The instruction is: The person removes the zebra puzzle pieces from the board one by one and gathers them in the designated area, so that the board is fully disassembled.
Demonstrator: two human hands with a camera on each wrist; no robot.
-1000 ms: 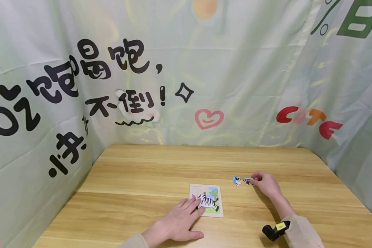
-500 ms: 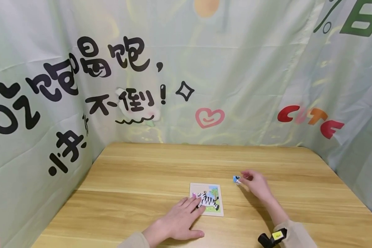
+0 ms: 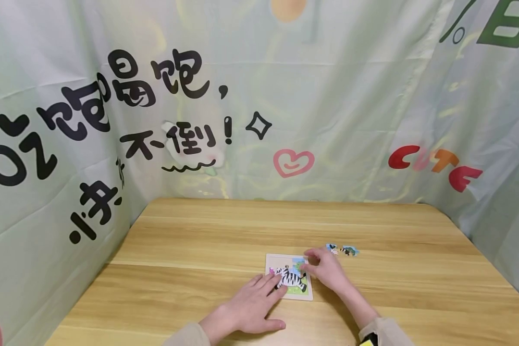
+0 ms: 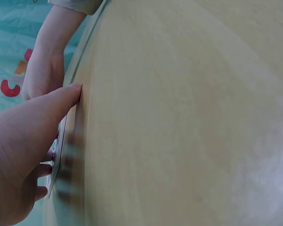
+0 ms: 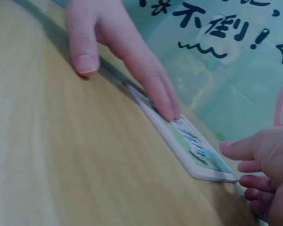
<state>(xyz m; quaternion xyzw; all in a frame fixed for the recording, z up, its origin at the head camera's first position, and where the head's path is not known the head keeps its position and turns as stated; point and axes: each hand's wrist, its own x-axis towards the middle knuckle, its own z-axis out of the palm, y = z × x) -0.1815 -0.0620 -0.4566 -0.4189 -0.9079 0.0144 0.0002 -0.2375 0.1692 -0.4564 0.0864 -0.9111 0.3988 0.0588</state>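
A square jigsaw puzzle board (image 3: pixel 304 296) with a zebra picture lies flat on the table. My left hand (image 3: pixel 253 305) rests on its lower left part with fingers spread, the thumb out on the wood. At the board's upper right corner is my right hand (image 3: pixel 328 271), its thumb and index fingertips apart. In the right wrist view the right hand (image 5: pixel 264 169) shows no piece between thumb and fingers. Whether it touches the board is hard to tell. Two loose puzzle pieces lie beyond this hand: a blue and white piece (image 3: pixel 332 248) and a blue and dark piece (image 3: pixel 350 251).
The wooden table (image 3: pixel 190 240) extends around the board to a printed curtain (image 3: pixel 350 96) at the back and sides. A black device with a yellow label (image 3: pixel 367 342) is worn at the right wrist.
My right hand has moved left and nearer, from the loose pieces to the board's upper right corner. Both loose pieces are uncovered now. The left hand stays on the board.
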